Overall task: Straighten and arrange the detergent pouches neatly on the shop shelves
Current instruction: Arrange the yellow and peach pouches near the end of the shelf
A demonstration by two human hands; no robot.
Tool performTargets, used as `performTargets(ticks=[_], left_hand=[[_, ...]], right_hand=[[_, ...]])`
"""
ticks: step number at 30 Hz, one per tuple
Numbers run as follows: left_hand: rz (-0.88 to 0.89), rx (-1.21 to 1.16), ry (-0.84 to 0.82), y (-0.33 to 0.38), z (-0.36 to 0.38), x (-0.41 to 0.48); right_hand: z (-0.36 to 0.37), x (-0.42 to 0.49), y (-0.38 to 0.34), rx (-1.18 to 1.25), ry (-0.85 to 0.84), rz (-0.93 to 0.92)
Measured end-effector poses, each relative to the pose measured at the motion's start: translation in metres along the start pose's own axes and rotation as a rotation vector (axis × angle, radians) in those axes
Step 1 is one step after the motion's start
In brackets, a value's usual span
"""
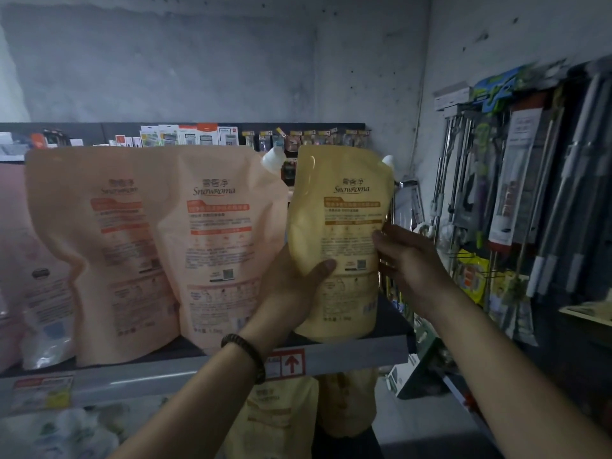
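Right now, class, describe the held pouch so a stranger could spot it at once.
Follow the grey shelf to its right end. There the left hand and right hand grip a pouch. It is yellow; the neighbouring pouches are peach.

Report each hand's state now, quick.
Left hand: grips the yellow pouch at its lower left, thumb across the front.
Right hand: holds the same pouch's right edge, thumb on the front.
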State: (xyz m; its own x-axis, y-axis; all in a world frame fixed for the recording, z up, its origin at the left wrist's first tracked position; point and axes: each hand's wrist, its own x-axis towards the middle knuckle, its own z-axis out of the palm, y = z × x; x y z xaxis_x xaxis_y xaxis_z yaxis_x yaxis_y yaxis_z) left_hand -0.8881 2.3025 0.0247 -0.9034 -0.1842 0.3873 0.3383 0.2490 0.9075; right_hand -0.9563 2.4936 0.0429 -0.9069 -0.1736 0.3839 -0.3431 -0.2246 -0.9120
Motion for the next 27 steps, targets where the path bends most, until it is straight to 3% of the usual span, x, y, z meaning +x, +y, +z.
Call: performTargets(ticks=[8,15,27], left_hand=[[-0.013,-0.036,0.070,-0.004,0.004,-0.005],[0.015,-0.047,0.094,-0.004,0.007,-0.007],[0.267,-0.288,0.024,0.040,0.007,-0.020]], right_hand=[[-0.006,0.004,-0.007,-0.053,-0.012,0.003],[-0.014,0.000,-0.014,-0.183,0.126,-0.031],[-0.016,-0.037,-0.086,-0.136,0.137,-0.226]])
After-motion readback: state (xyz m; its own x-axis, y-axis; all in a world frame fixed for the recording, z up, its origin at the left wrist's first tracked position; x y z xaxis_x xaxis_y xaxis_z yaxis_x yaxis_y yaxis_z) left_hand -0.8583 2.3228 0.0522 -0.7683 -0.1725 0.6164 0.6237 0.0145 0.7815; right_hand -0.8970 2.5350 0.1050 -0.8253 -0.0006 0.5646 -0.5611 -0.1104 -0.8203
